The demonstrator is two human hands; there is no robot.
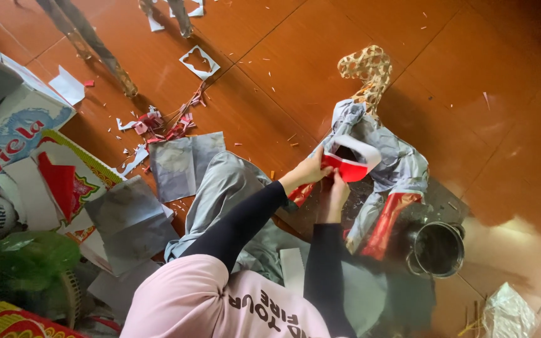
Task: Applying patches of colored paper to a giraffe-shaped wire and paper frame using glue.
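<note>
My left hand [311,169] and my right hand [337,191] meet on a curved strip of red-and-white paper [350,161], pinching its near end. The strip lies against a woven bamboo animal frame [366,69] that is partly covered with grey paper [402,166] and has red paper legs [388,222]. Both arms wear black sleeves, and my grey-trousered knee [220,188] sits just left of the hands.
A small metal pot [438,249] stands right of the figure. Grey paper sheets [180,164], red scraps [167,125] and white offcuts litter the brown tiled floor. A cardboard box [14,122], printed papers and a green fan [29,263] crowd the left. A plastic bag [508,313] lies bottom right.
</note>
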